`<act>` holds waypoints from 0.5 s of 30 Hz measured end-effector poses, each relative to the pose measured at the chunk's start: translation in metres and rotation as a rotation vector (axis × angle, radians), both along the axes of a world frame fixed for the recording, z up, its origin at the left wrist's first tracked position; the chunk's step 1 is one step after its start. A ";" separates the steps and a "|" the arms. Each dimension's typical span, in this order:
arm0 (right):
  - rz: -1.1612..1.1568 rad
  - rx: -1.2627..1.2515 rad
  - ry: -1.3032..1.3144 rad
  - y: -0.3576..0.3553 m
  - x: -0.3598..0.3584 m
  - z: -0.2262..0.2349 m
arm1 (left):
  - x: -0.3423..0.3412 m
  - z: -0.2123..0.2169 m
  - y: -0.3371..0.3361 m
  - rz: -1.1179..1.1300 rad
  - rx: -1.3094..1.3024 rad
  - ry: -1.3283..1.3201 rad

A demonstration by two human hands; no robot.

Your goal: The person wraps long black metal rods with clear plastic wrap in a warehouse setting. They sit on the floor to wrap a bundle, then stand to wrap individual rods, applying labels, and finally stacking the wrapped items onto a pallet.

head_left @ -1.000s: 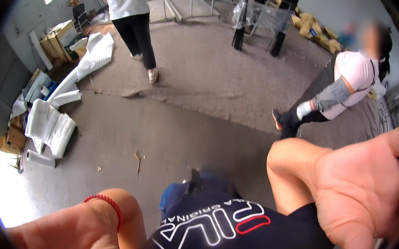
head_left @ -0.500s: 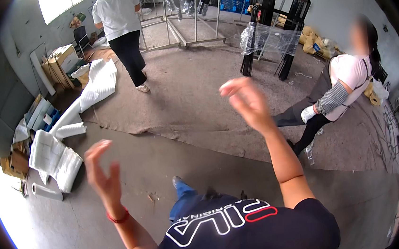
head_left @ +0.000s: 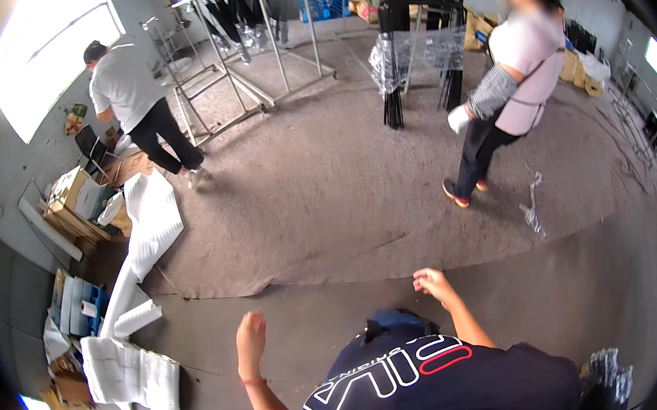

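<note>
Grey carpet (head_left: 328, 197) spreads ahead of both empty hands. The left hand (head_left: 251, 338), its grip loosely curled, and the right hand (head_left: 431, 283), fingers folded in, hang over bare floor (head_left: 330, 314); the carpet's edge lies slightly nearer the right.
</note>
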State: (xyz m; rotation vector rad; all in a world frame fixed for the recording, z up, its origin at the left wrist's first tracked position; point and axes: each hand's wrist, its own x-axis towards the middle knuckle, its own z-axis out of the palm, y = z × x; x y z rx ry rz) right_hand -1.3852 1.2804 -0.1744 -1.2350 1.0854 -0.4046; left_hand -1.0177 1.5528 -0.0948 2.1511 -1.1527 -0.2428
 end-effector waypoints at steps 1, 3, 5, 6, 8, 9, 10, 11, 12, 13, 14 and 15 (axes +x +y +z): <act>0.020 -0.069 -0.080 -0.014 0.012 -0.006 | 0.017 0.016 -0.039 -0.088 -0.046 -0.056; 0.108 -0.197 -0.073 -0.048 0.048 -0.017 | 0.038 0.043 -0.100 -0.172 -0.074 0.060; 0.190 -0.188 -0.061 -0.079 0.090 -0.002 | 0.057 0.046 -0.142 -0.221 -0.076 0.060; 0.186 -0.217 -0.084 -0.095 0.106 -0.006 | 0.066 0.044 -0.168 -0.252 -0.086 0.065; 0.164 -0.212 -0.133 -0.126 0.142 -0.011 | 0.079 0.033 -0.202 -0.288 -0.071 0.106; 0.160 -0.210 -0.158 -0.142 0.159 -0.013 | 0.085 0.024 -0.213 -0.300 -0.063 0.127; 0.177 -0.200 -0.148 -0.161 0.178 -0.021 | 0.094 0.012 -0.221 -0.310 -0.043 0.161; 0.196 -0.192 -0.145 -0.180 0.201 -0.026 | 0.107 -0.001 -0.225 -0.317 -0.024 0.188; 0.215 -0.261 -0.106 -0.196 0.226 -0.026 | 0.117 -0.014 -0.224 -0.251 0.085 0.210; 0.246 -0.284 -0.085 -0.212 0.249 -0.022 | 0.127 -0.030 -0.219 -0.180 0.198 0.236; 0.285 -0.380 -0.057 -0.226 0.274 -0.018 | 0.138 -0.048 -0.208 -0.126 0.296 0.293; 0.340 -0.470 -0.032 -0.239 0.302 -0.014 | 0.151 -0.064 -0.194 -0.052 0.398 0.353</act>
